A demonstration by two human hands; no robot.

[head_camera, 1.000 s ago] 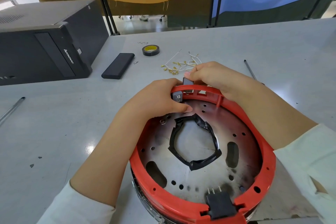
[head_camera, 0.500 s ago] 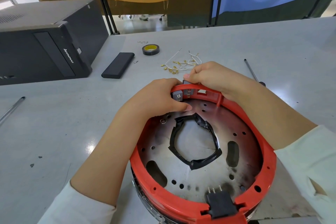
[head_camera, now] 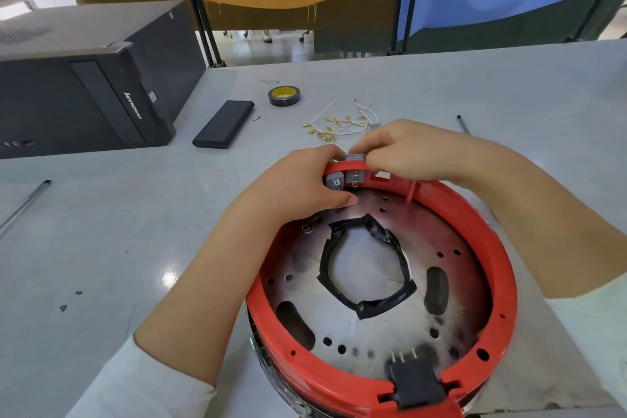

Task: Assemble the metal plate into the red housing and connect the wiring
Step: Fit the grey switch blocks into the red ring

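The red housing sits on the worktop just in front of the person, with the metal plate already lying inside its ring; black tape edges the plate's central opening and a black plug socket sits in the near rim.

Going from left to right: the left hand is curled over the far rim, its thumb lying across the plate's edge and its fingers wrapped round the outside, apparently steadying the ring beside the first grey switch block. Next to it, the right hand pinches the second grey switch block from above, fingertips closed on its top as it stands partly in a slot in the rim.

The likely trouble lies here. If the block goes in crooked, it could jam in the slot or bend its small metal tabs — and bent tabs would make the later wire connections awkward. Pressing hard on the far rim might also tip the housing or shift the plate out of line with its holes. The loose wires with brass terminals lie well beyond the housing, near the roll of tape; a sweeping forearm could scatter them. How firmly the first block is seated cannot be told.
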